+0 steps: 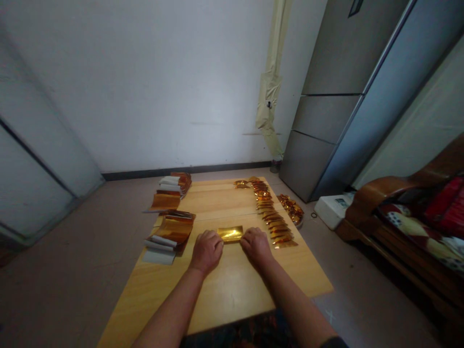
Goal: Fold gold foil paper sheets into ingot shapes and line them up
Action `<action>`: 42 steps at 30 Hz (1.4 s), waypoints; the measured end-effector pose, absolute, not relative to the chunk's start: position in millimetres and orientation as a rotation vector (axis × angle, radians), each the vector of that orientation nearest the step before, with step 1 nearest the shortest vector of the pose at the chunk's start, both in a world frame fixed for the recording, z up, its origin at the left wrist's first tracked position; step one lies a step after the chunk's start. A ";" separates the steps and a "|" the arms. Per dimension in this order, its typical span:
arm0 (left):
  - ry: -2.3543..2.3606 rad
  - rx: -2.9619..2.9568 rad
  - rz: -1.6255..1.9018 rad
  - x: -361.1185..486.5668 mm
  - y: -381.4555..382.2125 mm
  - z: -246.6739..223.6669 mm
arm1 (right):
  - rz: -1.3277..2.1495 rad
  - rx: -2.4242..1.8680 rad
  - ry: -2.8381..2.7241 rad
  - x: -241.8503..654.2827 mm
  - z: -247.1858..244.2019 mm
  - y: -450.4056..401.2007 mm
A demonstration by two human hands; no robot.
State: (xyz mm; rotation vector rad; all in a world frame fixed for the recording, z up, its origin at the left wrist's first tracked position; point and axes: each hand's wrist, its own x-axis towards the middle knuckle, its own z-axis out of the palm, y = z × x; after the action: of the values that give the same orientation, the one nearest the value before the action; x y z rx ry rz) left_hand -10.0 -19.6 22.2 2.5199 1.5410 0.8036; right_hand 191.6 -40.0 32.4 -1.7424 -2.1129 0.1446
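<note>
A shiny gold foil paper sheet (230, 234) lies in the middle of the wooden table (232, 290), its surface slightly curved. My left hand (208, 250) grips its left end, with the fingers curled and the thumb close to the edge. At the opposite end my right hand (255, 244) pinches the sheet in the same way. Both hands rest low at the tabletop. To the left fan out stacks of gold foil paper (177, 228) with grey-white backs. Along the right side runs a row of folded gold foil pieces (270, 212), overlapping one another.
More folded gold pieces fill a container (292, 210) on the floor beyond the table's right edge. A grey refrigerator (319, 121), a white box (333, 211) and a wooden bench (377, 208) stand to the right. A white wall (163, 96) rises behind.
</note>
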 end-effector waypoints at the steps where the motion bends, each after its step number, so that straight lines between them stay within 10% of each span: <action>1: 1.539 2.512 0.805 -10.1 -19.1 22.0 | 0.143 -1.766 -2.103 190.5 32.8 -39.0; 42: 2.002 2.411 0.523 0.6 -12.1 19.4 | 0.090 -2.189 -1.966 166.5 42.8 -22.1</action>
State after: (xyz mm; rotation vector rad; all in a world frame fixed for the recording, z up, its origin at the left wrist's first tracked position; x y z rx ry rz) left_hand 0.6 -12.1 19.4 2.4114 2.0022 0.5231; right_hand 166.5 -22.1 42.8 -2.1886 -1.9656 0.0903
